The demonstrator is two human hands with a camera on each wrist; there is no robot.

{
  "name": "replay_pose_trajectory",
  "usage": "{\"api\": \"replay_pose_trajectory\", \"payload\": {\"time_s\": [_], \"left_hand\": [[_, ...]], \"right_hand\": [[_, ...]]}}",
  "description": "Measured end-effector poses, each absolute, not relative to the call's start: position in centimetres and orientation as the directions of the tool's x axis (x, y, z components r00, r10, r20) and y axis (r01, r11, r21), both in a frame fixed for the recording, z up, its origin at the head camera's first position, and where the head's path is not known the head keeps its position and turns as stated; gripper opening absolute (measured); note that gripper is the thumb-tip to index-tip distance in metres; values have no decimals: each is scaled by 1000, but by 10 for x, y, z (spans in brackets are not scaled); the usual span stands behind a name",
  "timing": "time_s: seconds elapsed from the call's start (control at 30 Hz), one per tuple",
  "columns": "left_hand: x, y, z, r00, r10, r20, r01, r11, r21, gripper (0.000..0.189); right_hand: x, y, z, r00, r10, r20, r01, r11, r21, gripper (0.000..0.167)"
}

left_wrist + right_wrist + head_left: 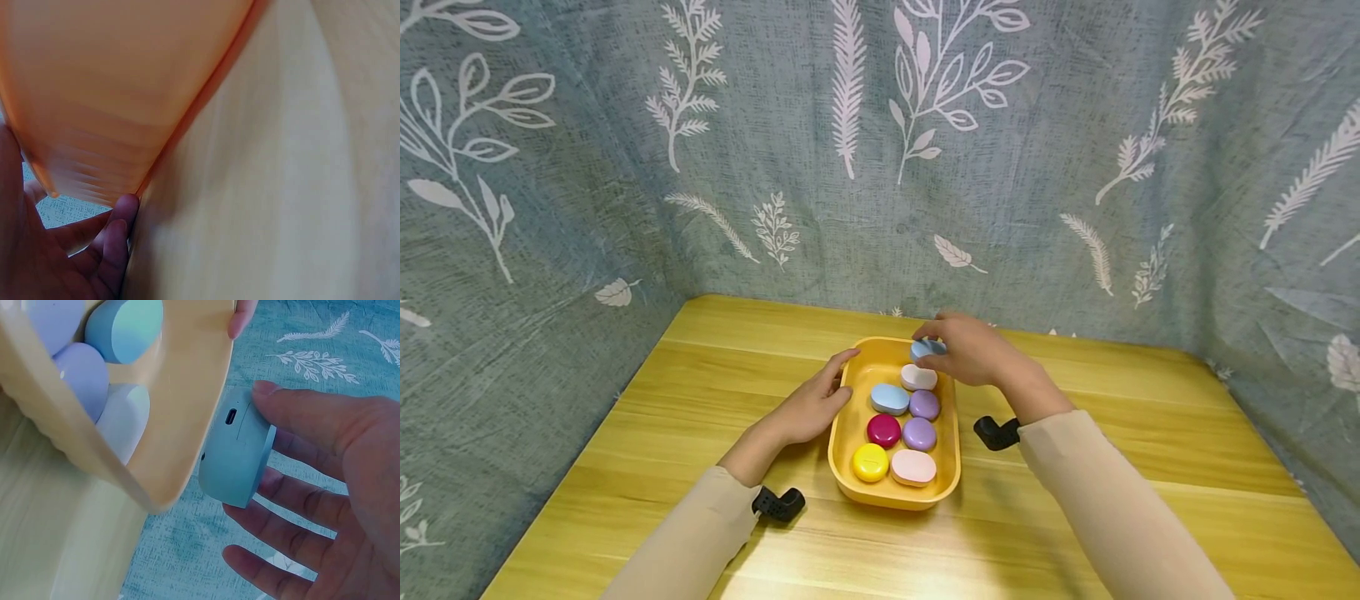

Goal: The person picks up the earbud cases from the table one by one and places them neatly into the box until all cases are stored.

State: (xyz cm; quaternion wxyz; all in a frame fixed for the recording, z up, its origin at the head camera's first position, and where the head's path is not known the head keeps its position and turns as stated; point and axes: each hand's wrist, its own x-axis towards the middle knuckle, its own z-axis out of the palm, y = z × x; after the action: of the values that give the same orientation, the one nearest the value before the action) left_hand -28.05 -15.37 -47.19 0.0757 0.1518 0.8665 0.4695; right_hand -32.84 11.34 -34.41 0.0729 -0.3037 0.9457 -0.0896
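At the far right corner of a yellow-orange tray (842, 479), my right hand (973, 350) pinches a light blue earbud charging case (232, 462) between thumb and fingers. The right wrist view shows a charging port on the case, which is near the tray's rim. On the tray's left side, my left hand (808, 408) grips the rim and wall; its lower fingers (115, 240) lie against the outside. Inside the tray are a white case (918, 377), another light blue case (889, 398), two lilac cases (919, 434), a magenta case (883, 430), a yellow case (870, 462) and a pink case (913, 467).
The tray stands on a wood-grain table (700, 392). A blue-grey curtain (880, 233) with white leaf prints hangs behind and along both sides. Black wrist-worn pieces (782, 505) stick out from both sleeves.
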Motion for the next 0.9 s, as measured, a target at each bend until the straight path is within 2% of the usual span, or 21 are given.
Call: {"api": "replay_pose_trajectory", "payload": {"time_s": [0.9], "left_hand": [[-283,-153,-473,-943,333,1,180,506,843,59]], "right_hand": [[-344,77,-360,-794,-589,-149,-563,806,-181,44]]}}
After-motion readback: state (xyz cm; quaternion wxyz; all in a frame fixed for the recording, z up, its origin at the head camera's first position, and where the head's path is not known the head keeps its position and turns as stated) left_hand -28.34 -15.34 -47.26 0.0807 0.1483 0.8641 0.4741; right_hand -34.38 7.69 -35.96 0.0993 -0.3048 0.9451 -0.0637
